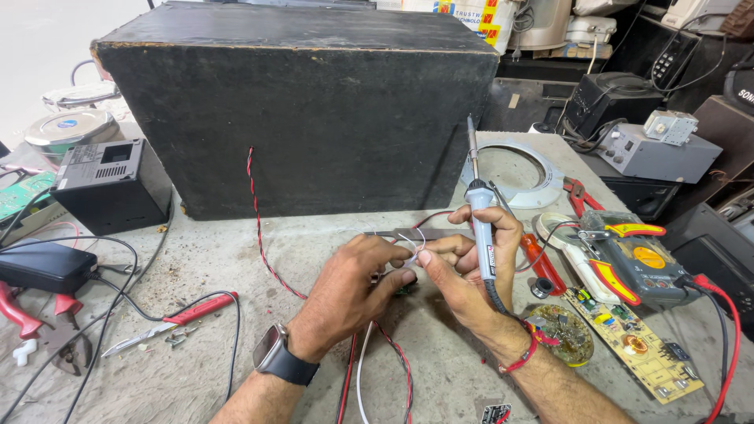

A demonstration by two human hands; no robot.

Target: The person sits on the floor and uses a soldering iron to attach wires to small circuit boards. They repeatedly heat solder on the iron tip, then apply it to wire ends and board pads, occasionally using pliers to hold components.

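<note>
My left hand (pixel 345 294), with a dark watch on its wrist, pinches a thin white wire (pixel 411 242) at the middle of the grey workbench. My right hand (pixel 471 267) meets it fingertip to fingertip on the same wire. Tucked between the right hand's fingers, a soldering iron (pixel 479 208) with a grey and blue handle stands tip upward. Under the two hands lies a small green part, mostly hidden. A twisted red and black wire (pixel 263 235) runs from the big black box (pixel 306 102) down past my left wrist.
Right of the hands lie a clamp meter (pixel 640 263), a long circuit board (pixel 628 338), red pliers (pixel 581 196) and a white ring (pixel 518 177). On the left sit a small black unit (pixel 110 180), a black adapter (pixel 43 267) and red-handled tweezers (pixel 169 322).
</note>
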